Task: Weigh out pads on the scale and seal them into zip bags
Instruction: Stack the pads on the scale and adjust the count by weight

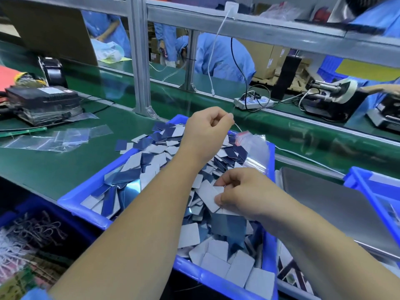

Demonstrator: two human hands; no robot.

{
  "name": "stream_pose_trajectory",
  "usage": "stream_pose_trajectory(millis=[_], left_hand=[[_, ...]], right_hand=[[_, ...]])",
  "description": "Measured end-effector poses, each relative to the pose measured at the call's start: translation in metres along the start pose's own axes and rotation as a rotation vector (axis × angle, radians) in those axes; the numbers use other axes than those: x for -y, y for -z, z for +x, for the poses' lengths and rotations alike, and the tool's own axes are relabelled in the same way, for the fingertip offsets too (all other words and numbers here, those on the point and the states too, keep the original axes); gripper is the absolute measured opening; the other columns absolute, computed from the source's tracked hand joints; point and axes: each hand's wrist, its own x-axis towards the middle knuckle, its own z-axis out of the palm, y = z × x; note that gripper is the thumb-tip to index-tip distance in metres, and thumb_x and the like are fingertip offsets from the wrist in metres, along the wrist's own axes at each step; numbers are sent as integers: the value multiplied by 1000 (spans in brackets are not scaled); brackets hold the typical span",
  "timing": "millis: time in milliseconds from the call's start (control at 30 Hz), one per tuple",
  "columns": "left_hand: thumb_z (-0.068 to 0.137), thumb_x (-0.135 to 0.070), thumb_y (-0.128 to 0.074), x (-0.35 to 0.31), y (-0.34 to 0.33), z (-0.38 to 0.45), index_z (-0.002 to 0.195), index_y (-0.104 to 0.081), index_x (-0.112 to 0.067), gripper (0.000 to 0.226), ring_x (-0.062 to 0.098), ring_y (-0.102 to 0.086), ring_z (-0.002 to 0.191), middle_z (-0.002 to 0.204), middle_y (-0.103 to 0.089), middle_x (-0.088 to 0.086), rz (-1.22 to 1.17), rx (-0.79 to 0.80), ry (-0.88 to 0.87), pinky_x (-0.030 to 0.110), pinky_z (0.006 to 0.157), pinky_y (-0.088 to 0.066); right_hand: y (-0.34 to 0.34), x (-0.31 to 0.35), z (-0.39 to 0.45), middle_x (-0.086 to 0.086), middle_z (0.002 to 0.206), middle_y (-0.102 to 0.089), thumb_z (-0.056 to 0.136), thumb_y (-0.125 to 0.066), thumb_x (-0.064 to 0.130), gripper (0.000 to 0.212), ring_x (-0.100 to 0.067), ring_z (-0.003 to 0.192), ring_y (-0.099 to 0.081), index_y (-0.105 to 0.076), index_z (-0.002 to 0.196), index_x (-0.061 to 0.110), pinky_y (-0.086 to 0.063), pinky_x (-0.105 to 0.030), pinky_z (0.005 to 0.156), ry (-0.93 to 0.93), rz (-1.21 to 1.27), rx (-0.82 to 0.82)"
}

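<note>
A blue bin [86, 191] in front of me is heaped with grey and dark-blue pads [151, 161]. My left hand [205, 131] reaches over the heap and pinches the top edge of a clear zip bag [253, 148] with a red strip, which lies at the bin's far right corner. My right hand [240, 193] grips a few grey pads [208, 197] just above the heap, near the bin's right side. The metal scale plate [337, 206] lies to the right of the bin, with nothing on it.
Empty clear zip bags [65, 137] lie on the green belt at left, near a black device [43, 102]. A second blue bin [372, 191] sits at far right. A power strip [253, 102] and cables lie beyond. People in blue coats work behind the frame.
</note>
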Motion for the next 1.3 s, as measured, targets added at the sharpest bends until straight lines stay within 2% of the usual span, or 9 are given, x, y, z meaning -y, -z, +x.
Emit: stream_pose_trajectory(millis=[133,367,500,633,733,800,900,1033,1300], left_hand=[[94,-21,-61,2,2,1,77,-69,-9,21,5,-33,47,48,-39,-15,-31,-11,5,14,48,-28],[93,-21,-62,5,-1,6,74,-69,-15,22,4,-35,48,50,-42,-14,-14,-1,24,13,47,-29],[90,-32,-60,11,-7,4,81,-69,-25,14,5,-40,52,60,-49,-12,79,195,108,21,54,-36],[83,-61,-60,12,-13,-4,103,-64,-48,24,-5,-58,67,77,-61,-17,199,491,181,21,63,-42],[80,-60,-70,12,-15,-4,117,-57,-58,39,-2,-62,92,108,-63,-5,126,520,209,14,67,-41],[82,-48,-76,11,-13,-2,120,-56,-56,43,11,-59,71,77,-52,-23,71,503,189,18,63,-40],[84,-25,-79,12,-10,0,120,-56,-48,49,7,-60,68,75,-70,-12,-36,494,185,16,63,-43],[77,-21,-76,15,-7,1,113,-61,-53,51,15,-59,74,84,-73,1,-103,472,223,29,73,-46],[89,-15,-71,16,-5,4,119,-55,-61,57,19,-71,77,90,-78,2,-13,461,217,40,82,-56]], right_hand=[[18,-5,1,13,51,-52,70,-74,17,17,-10,48,-48,-69,84,27,-39,-22,46,37,-60,-36],[64,-23,10,13,55,-56,78,-76,5,20,-11,56,-51,-71,79,25,-41,-30,65,34,63,-201],[71,-31,18,3,69,-63,82,-74,0,17,-12,59,-57,-71,87,17,-48,-24,63,39,284,-324],[68,-35,25,-6,81,-59,85,-69,0,19,-23,76,-57,-69,99,14,-46,-40,78,108,470,-421],[71,-34,27,-7,83,-61,86,-68,1,20,-26,80,-58,-69,101,15,-49,-49,83,144,534,-462],[70,-32,27,-14,91,-65,85,-68,4,21,-29,83,-61,-70,103,17,-51,-53,87,152,573,-451],[67,-30,30,-11,88,-67,87,-67,3,21,-28,78,-63,-70,96,22,-51,-45,75,150,601,-429],[65,-28,32,0,70,-69,89,-62,-4,27,-21,59,-66,-68,81,22,-53,-29,53,122,622,-379],[76,-31,28,3,60,-65,86,-63,-9,25,-15,53,-61,-63,81,15,-50,-29,58,103,527,-449]])
